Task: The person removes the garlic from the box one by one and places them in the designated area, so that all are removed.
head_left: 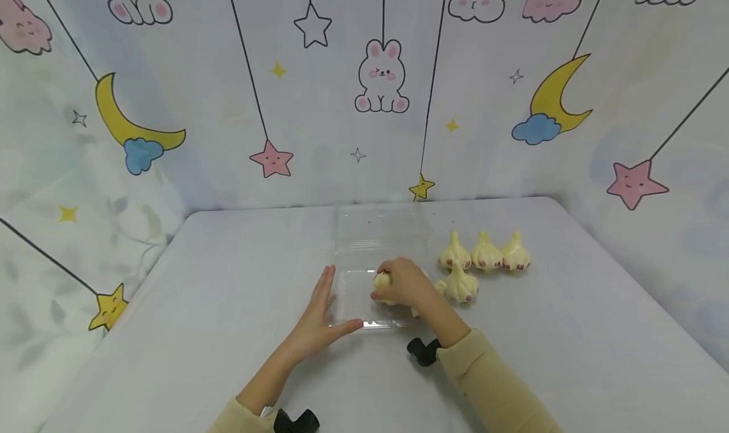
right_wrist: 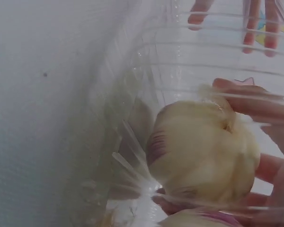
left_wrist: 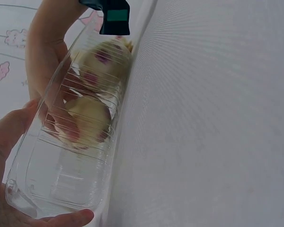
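Note:
A clear plastic container (head_left: 353, 294) lies with its lid (head_left: 378, 230) folded back, away from the person. My right hand (head_left: 407, 284) pinches a garlic bulb (head_left: 382, 281) inside it; the right wrist view shows this pale, purple-marked bulb (right_wrist: 199, 151) through the ribbed wall, fingers at its side. Another bulb (left_wrist: 104, 66) sits beside the held one (left_wrist: 90, 118) in the left wrist view. My left hand (head_left: 313, 325) rests at the container's left front corner, fingers straight and thumb along the front edge; in its own view the thumb and fingers span the container's end.
Several garlic bulbs (head_left: 486, 253) stand on the white table (head_left: 245, 262) right of the container, one (head_left: 461, 285) nearer than the row. Black wrist devices (head_left: 423, 352) sit by both sleeves. A patterned cloth (head_left: 319, 104) hangs behind and at the sides.

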{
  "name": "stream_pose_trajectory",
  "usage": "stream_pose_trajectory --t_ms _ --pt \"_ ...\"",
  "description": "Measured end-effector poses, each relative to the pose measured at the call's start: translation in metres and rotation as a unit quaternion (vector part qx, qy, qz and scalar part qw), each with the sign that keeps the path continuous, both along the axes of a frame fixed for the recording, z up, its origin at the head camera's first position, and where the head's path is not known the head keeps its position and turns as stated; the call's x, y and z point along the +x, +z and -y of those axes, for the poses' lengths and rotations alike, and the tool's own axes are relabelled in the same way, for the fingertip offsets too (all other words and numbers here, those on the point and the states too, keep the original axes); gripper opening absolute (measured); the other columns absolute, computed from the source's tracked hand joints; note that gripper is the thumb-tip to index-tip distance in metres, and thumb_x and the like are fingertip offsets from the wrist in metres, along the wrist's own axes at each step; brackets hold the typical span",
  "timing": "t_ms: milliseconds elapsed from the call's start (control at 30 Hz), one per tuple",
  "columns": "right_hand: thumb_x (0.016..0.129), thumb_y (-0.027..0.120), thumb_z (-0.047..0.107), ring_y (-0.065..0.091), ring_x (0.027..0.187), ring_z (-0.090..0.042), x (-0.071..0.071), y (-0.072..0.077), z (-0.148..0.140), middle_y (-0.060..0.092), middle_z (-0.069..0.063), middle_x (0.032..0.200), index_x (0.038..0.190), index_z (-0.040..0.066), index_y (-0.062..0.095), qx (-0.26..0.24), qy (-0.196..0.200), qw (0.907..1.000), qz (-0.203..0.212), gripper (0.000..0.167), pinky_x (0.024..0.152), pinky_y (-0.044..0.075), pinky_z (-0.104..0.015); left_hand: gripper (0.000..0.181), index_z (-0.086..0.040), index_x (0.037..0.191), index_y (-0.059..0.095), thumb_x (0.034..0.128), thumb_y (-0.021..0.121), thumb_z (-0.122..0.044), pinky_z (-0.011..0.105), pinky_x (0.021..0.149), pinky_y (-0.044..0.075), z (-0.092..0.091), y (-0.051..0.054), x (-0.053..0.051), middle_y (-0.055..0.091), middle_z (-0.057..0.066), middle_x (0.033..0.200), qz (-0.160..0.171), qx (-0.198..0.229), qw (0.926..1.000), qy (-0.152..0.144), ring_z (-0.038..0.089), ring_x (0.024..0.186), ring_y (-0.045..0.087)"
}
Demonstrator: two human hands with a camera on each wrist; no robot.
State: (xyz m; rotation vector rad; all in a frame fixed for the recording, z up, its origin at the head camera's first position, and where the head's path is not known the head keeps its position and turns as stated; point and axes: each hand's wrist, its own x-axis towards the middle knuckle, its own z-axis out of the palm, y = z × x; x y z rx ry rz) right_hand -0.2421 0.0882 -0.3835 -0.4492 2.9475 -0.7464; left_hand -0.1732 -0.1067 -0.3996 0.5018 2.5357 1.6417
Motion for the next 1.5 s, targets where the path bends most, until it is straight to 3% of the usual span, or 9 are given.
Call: stream_pose_trajectory --t_ms 133,267,633,767,933,1033,1200,1500 --pt "0.067 0.081 0.027 0.053 0.082 -0.019 0.0 -0.002 0.0 0.06 -0.006 0.095 0.098 0.008 0.067 -0.001 0.0 1.0 -0.003 0.039 0.073 0.047 -0.035 0.106 -0.015 0.148 0.0 0.0752 0.076 -0.023 0.046 0.106 0.026 0.002 -0.017 -0.008 -0.005 0.011 0.152 -0.007 -0.014 0.9999 0.003 0.029 0.138 0.01" --pt "0.065 0.082 0.024 0.052 0.085 -0.02 0.002 -0.003 -0.002 0.058 -0.009 0.1 0.095 0.009 0.066 -0.022 -0.001 0.9997 -0.008 0.037 0.075 0.047 -0.035 0.106 -0.018 0.148 0.0 0.0747 0.077 -0.028 0.044 0.106 0.026 0.004 -0.023 -0.011 -0.004 0.01 0.153 -0.012 -0.02 0.9997 0.004 0.027 0.138 0.009" --pt "0.063 0.083 0.014 0.05 0.089 -0.02 0.009 0.002 -0.011 0.057 -0.007 0.103 0.094 0.01 0.064 -0.126 -0.017 0.9919 0.0 0.037 0.079 0.045 -0.035 0.106 -0.017 0.148 0.0 0.0748 0.077 -0.026 0.044 0.107 0.025 0.004 -0.023 -0.011 -0.005 0.008 0.153 -0.012 -0.016 0.9998 0.003 0.027 0.138 0.009" --pt "0.063 0.083 0.012 0.051 0.085 -0.019 0.01 0.003 -0.015 0.057 -0.006 0.102 0.096 0.011 0.062 -0.145 -0.021 0.9892 -0.013 0.039 0.071 0.047 -0.03 0.107 -0.017 0.148 0.0 0.0748 0.077 -0.027 0.044 0.106 0.025 0.005 -0.023 -0.011 -0.005 0.01 0.152 -0.012 -0.015 0.9998 0.001 0.028 0.138 0.008" --pt "0.062 0.082 0.009 0.057 0.084 -0.021 0.013 0.008 -0.021 0.057 -0.007 0.102 0.101 0.01 0.059 -0.202 -0.016 0.979 -0.023 0.046 0.063 0.051 -0.027 0.107 -0.018 0.148 -0.001 0.0751 0.076 -0.026 0.044 0.106 0.025 0.005 -0.019 -0.011 -0.005 0.009 0.153 -0.011 -0.018 0.9998 0.004 0.028 0.138 0.009" --pt "0.062 0.082 0.01 0.059 0.095 -0.025 0.014 0.01 -0.025 0.057 -0.007 0.109 0.106 0.01 0.057 -0.222 -0.01 0.9745 -0.031 0.05 0.074 0.052 -0.033 0.106 -0.015 0.148 -0.001 0.0749 0.077 -0.02 0.045 0.106 0.025 0.004 -0.019 -0.011 -0.005 0.011 0.152 -0.008 -0.018 0.9998 0.007 0.029 0.138 0.008" --pt "0.064 0.082 0.012 0.054 0.109 -0.028 0.015 0.013 -0.032 0.056 -0.008 0.12 0.115 0.01 0.053 -0.221 -0.01 0.9745 -0.039 0.059 0.091 0.045 -0.041 0.106 -0.011 0.148 0.0 0.0743 0.077 -0.014 0.047 0.106 0.024 0.003 -0.02 -0.012 -0.005 0.014 0.152 -0.002 -0.018 0.9998 0.011 0.031 0.138 0.007" --pt "0.066 0.081 0.01 0.051 0.111 -0.031 0.023 0.019 -0.043 0.052 -0.013 0.124 0.126 0.013 0.047 -0.236 0.005 0.9707 -0.046 0.069 0.091 0.044 -0.044 0.107 -0.019 0.148 0.001 0.0733 0.078 -0.025 0.045 0.105 0.027 0.004 -0.021 -0.01 -0.003 0.011 0.153 -0.01 -0.016 0.9998 0.008 0.029 0.138 0.009"
